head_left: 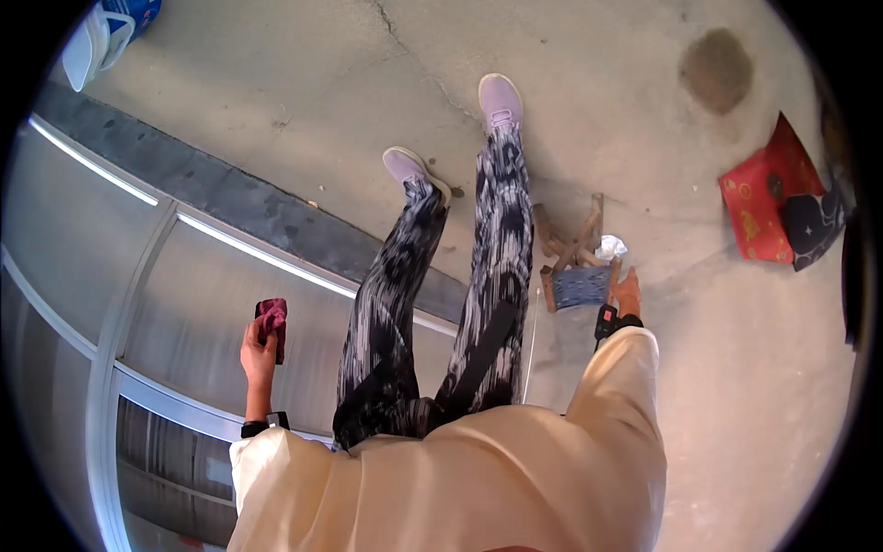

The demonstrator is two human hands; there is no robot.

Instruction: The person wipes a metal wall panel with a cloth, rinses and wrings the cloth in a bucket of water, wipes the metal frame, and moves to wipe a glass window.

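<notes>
My left hand (258,353) is closed on a crumpled dark pink cloth (271,317), held out in front of the glass panels. A dark flat edge shows behind the cloth; I cannot make out what it is. On the other side, my right hand (628,296) hangs with its fingers stretched out, overlapping the edge of a small wooden folding stool (581,287) with a blue woven seat. Whether it touches the stool I cannot tell. A crumpled white item (610,247) lies by the stool's legs.
Metal-framed glass panels (230,285) run along my left above a dark stone sill (212,170). A blue and white container (106,41) stands at the upper left. To the right, a red bag (759,202) lies on the concrete floor (607,110), near a dark stain (717,71).
</notes>
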